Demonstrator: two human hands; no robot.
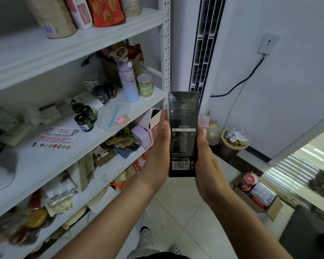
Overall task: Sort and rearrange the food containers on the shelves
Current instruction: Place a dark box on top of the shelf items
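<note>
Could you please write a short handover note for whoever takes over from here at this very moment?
Left hand and right hand: both hold the black box upright between them, barcode side towards the camera, beside the right post of the shelf unit.
Middle shelf: purple bottle, pale-lidded jar, dark jars.
Floor: open cardboard carton with more containers.
Done: box in hand, not shelved.
Left: find it a spot; the lower shelves look cluttered and probably need sorting.

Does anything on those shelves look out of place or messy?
Yes. A lavender water bottle stands among food jars on the middle shelf, and the shelf below is a jumble of tipped cartons and brown packets. The held black box looks intact.
</note>
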